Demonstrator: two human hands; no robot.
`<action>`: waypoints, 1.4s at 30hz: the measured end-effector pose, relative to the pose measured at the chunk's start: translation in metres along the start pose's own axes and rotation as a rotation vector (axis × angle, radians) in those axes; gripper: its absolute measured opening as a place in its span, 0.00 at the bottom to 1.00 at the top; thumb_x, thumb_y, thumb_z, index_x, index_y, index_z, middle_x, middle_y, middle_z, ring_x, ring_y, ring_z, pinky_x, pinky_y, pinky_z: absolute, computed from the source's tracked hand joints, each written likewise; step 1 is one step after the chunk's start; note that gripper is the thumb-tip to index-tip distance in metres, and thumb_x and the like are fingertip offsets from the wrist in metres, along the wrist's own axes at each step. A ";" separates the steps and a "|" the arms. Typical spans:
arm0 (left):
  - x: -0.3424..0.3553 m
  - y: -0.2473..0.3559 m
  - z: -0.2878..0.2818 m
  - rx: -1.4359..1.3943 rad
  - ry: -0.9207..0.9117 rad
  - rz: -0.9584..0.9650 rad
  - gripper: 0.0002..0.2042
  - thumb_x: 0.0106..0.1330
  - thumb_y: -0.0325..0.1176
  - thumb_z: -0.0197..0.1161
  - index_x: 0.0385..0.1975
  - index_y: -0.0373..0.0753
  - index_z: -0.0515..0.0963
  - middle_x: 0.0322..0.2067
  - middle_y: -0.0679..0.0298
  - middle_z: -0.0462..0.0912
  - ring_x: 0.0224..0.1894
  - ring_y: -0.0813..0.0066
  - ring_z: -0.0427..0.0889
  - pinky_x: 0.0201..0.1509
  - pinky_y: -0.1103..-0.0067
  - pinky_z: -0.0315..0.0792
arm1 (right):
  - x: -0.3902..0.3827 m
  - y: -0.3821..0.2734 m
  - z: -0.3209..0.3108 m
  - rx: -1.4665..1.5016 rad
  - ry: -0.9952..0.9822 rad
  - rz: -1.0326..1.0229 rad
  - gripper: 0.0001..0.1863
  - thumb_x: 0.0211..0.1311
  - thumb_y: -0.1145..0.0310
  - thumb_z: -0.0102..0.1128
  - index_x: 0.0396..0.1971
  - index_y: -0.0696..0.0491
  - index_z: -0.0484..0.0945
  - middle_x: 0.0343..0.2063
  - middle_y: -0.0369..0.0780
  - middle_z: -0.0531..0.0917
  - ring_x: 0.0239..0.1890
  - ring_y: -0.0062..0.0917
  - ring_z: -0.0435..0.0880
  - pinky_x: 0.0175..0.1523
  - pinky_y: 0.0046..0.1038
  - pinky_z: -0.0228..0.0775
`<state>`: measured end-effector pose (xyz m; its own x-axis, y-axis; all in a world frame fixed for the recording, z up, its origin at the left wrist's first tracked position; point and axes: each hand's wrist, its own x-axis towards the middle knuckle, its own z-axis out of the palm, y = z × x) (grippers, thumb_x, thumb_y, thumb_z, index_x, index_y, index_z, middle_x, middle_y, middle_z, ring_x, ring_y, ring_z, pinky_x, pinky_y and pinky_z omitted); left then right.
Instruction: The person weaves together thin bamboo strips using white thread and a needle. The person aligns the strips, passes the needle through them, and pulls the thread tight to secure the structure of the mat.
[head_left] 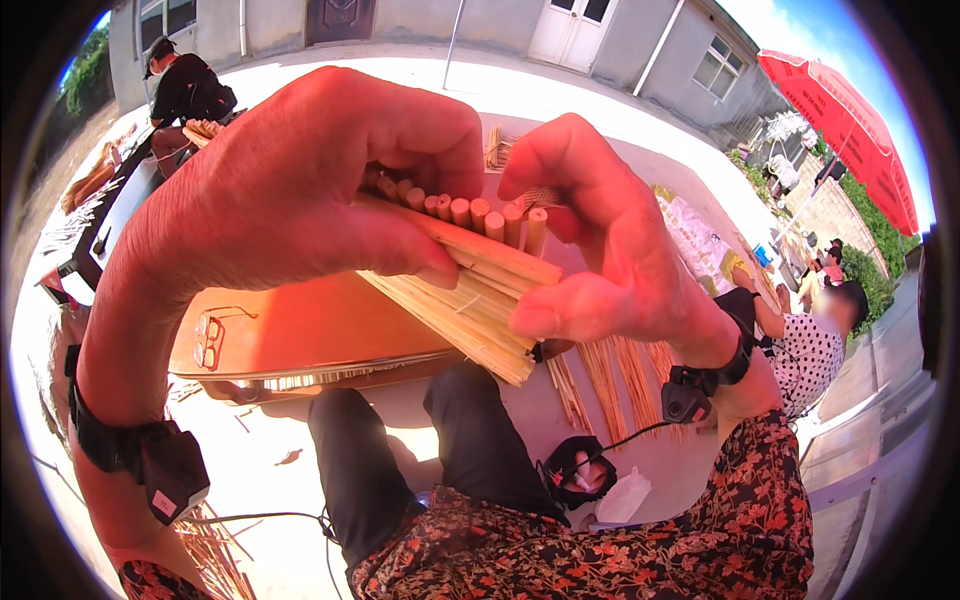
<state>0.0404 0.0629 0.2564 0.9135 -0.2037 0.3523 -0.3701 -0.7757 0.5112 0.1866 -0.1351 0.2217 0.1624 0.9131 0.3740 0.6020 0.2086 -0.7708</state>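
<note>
In front of me I hold up a flat bundle of pale yellow straw stalks, its row of round cut ends turned upward. My left hand is closed on the bundle's left side, thumb along the near face and fingers curled behind. Gripping the right end is my right hand, its thumb low on the front and its index finger bent over the top near the last cut ends. A small strip of woven mesh shows by that finger. The fingertips behind the bundle are partly hidden.
An orange-brown table with eyeglasses on it stands before my knees. Loose stalks lie on the ground at right, near a black bag. Another person sits at right, one at far left. A red umbrella stands beyond.
</note>
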 end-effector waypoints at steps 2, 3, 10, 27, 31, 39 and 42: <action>0.000 0.002 0.000 0.006 -0.005 -0.029 0.17 0.44 0.25 0.79 0.33 0.34 0.79 0.29 0.66 0.83 0.33 0.77 0.82 0.42 0.79 0.75 | 0.000 0.000 0.000 -0.005 -0.015 -0.013 0.40 0.42 0.59 0.78 0.54 0.54 0.66 0.43 0.33 0.73 0.48 0.16 0.71 0.53 0.21 0.64; -0.001 0.004 -0.001 0.034 -0.016 -0.035 0.17 0.44 0.25 0.79 0.33 0.34 0.79 0.29 0.66 0.83 0.33 0.77 0.82 0.42 0.79 0.75 | 0.000 0.000 0.000 -0.017 -0.030 -0.007 0.40 0.43 0.59 0.78 0.55 0.54 0.66 0.43 0.33 0.73 0.47 0.15 0.71 0.51 0.21 0.64; -0.005 0.009 0.000 0.022 -0.013 -0.155 0.18 0.45 0.26 0.80 0.34 0.33 0.79 0.30 0.66 0.84 0.35 0.79 0.82 0.43 0.80 0.75 | -0.001 -0.005 -0.002 -0.154 -0.109 -0.076 0.39 0.50 0.62 0.72 0.61 0.56 0.63 0.45 0.37 0.77 0.44 0.14 0.73 0.47 0.20 0.66; -0.046 0.010 0.090 0.183 0.263 0.043 0.19 0.49 0.18 0.72 0.43 0.35 0.82 0.34 0.60 0.85 0.36 0.65 0.87 0.41 0.75 0.80 | -0.086 0.041 0.013 -0.537 0.418 -0.484 0.29 0.58 0.60 0.73 0.53 0.59 0.73 0.44 0.45 0.82 0.47 0.37 0.81 0.53 0.39 0.72; -0.056 0.012 0.186 0.393 0.389 0.137 0.20 0.47 0.25 0.67 0.44 0.40 0.83 0.33 0.67 0.84 0.31 0.71 0.84 0.30 0.76 0.76 | -0.177 0.074 0.057 -0.088 0.562 -0.077 0.15 0.65 0.71 0.67 0.48 0.59 0.77 0.45 0.42 0.83 0.47 0.26 0.81 0.54 0.30 0.73; -0.038 -0.021 0.285 0.322 0.327 0.063 0.18 0.50 0.26 0.65 0.44 0.39 0.82 0.40 0.65 0.82 0.40 0.67 0.85 0.39 0.75 0.77 | -0.233 0.112 0.116 0.975 0.714 0.633 0.10 0.66 0.78 0.62 0.46 0.58 0.77 0.46 0.35 0.83 0.51 0.17 0.80 0.59 0.23 0.72; -0.032 -0.024 0.300 0.304 0.332 0.057 0.19 0.48 0.24 0.67 0.44 0.39 0.83 0.41 0.64 0.83 0.41 0.67 0.85 0.42 0.74 0.76 | -0.235 0.118 0.116 1.094 0.715 0.669 0.15 0.66 0.81 0.60 0.51 0.57 0.75 0.48 0.37 0.84 0.54 0.21 0.82 0.63 0.28 0.70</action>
<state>0.0712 -0.0910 -0.0021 0.7712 -0.0869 0.6306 -0.3062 -0.9191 0.2478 0.1290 -0.2848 -0.0170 0.7070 0.6481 -0.2830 -0.5662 0.2789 -0.7756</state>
